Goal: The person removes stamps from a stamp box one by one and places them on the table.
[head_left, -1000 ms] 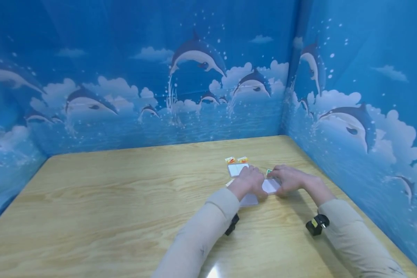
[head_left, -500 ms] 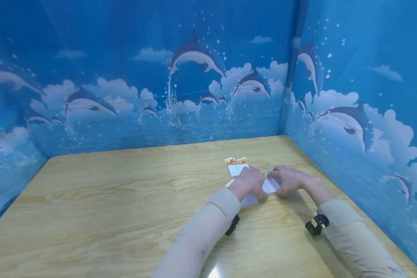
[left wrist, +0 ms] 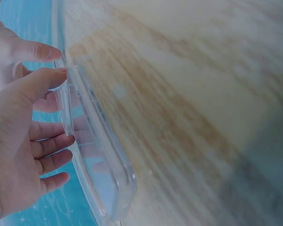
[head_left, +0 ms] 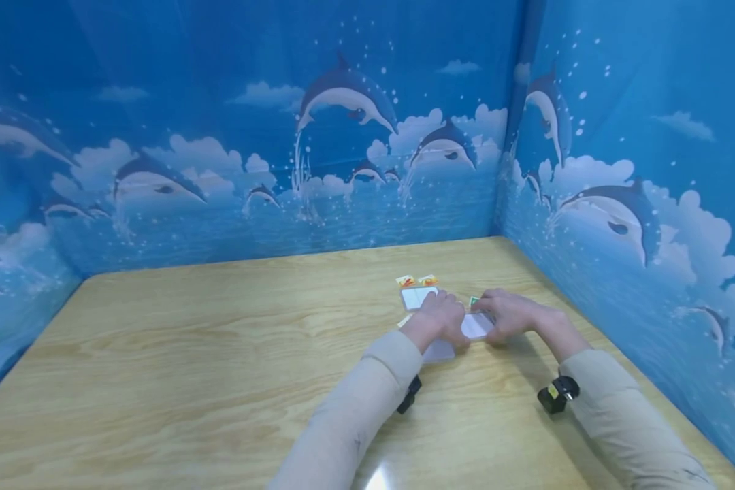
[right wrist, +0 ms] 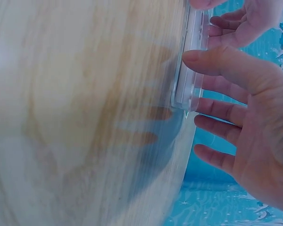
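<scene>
Between the two hands, on the right half of the table, is a shallow clear plastic case (head_left: 476, 326) that looks whitish in the head view. My left hand (head_left: 444, 316) grips its left side, thumb (left wrist: 54, 77) at the near edge and fingertips at the far one. From the right, my right hand (head_left: 507, 316) pinches the same case, its thumb (right wrist: 195, 56) on the near edge and the fingers behind. A second clear case (left wrist: 108, 160) lies beside the left hand, partly covered by it in the head view.
Behind the left hand lies another clear-edged white case (head_left: 416, 298). Two small cards with red and yellow prints (head_left: 406, 281) lie beyond it. A green-edged card (head_left: 474, 301) shows by the right fingers. Printed dolphin curtains (head_left: 282, 170) border the wooden table (head_left: 220, 354) behind and at the sides.
</scene>
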`<state>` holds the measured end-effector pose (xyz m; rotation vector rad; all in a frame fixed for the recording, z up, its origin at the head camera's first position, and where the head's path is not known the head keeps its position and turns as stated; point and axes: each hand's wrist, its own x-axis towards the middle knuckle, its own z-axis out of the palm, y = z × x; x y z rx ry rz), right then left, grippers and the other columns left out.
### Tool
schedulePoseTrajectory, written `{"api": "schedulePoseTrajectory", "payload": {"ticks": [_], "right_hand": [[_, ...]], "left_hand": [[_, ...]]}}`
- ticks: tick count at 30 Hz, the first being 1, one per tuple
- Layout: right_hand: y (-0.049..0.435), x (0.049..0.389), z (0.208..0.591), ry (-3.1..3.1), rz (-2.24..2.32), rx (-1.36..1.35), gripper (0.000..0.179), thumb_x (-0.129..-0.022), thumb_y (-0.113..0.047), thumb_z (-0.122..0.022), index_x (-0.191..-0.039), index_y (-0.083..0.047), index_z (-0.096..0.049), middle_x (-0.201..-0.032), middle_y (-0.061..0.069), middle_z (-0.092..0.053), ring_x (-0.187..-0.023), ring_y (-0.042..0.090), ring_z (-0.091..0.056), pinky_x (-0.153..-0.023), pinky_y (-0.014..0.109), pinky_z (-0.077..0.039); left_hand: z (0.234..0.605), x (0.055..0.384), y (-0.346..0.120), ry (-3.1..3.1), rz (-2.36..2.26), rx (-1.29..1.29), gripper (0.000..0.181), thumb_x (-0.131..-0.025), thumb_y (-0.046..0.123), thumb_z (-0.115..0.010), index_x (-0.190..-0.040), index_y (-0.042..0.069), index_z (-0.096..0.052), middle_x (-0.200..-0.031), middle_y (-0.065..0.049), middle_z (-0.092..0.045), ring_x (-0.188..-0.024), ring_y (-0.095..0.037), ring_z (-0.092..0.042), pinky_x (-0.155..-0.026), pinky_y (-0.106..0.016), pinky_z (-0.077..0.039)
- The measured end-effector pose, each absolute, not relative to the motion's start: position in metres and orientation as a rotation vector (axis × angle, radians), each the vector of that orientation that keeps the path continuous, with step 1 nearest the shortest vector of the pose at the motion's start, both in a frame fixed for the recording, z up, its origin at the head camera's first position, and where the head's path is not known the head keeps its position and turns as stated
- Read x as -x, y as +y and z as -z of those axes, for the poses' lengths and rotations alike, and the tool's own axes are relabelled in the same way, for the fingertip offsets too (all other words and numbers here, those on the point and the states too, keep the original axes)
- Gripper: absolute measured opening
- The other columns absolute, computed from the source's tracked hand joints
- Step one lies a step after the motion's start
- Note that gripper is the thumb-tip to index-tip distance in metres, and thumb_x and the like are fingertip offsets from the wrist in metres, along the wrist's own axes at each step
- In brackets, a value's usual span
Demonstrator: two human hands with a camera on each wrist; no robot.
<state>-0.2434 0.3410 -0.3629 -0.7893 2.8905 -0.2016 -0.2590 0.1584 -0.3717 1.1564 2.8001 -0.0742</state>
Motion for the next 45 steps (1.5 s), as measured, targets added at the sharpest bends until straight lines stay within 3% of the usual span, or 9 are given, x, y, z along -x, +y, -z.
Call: {"api": "schedulePoseTrajectory", "payload": {"ticks": [26, 36, 45], "right_hand": [[0.3408, 0.2422, 0.3643, 2.880, 0.189, 0.758, 0.058, -0.064, -0.025, -0.075, -0.117, -0.004, -0.062, -0.103, 0.010, -0.056, -0.086, 0.020, -0.051, -0.072, 0.036, -0.044], [0.3378, 0.2437, 0.3600, 2.867, 0.166, 0.764, 0.056, -0.066, -0.026, -0.078, -0.115, -0.003, -0.062, -0.102, 0.011, -0.057, -0.089, 0.023, -0.052, -0.077, 0.041, -0.045], [0.3397, 0.2440, 0.3615, 2.881, 0.158, 0.698, 0.058, -0.066, -0.030, -0.080, -0.114, -0.004, -0.061, -0.100, 0.009, -0.055, -0.085, 0.021, -0.051, -0.073, 0.038, -0.045]], "left_hand": [[0.3731, 0.2608, 0.1598, 2.762, 0.035, -1.148, 0.046, -0.079, 0.052, -0.063, -0.110, 0.017, -0.061, -0.104, 0.001, -0.055, -0.095, -0.014, -0.043, -0.088, -0.030, -0.035], [0.3700, 0.2595, 0.1603, 2.768, 0.094, -1.123, 0.049, -0.079, 0.054, -0.064, -0.115, 0.020, -0.062, -0.112, 0.003, -0.057, -0.103, -0.014, -0.045, -0.095, -0.030, -0.033], [0.3708, 0.2599, 0.1579, 2.770, 0.077, -1.155, 0.047, -0.080, 0.055, -0.062, -0.109, 0.018, -0.064, -0.105, 0.002, -0.057, -0.096, -0.013, -0.044, -0.090, -0.029, -0.034]]}}
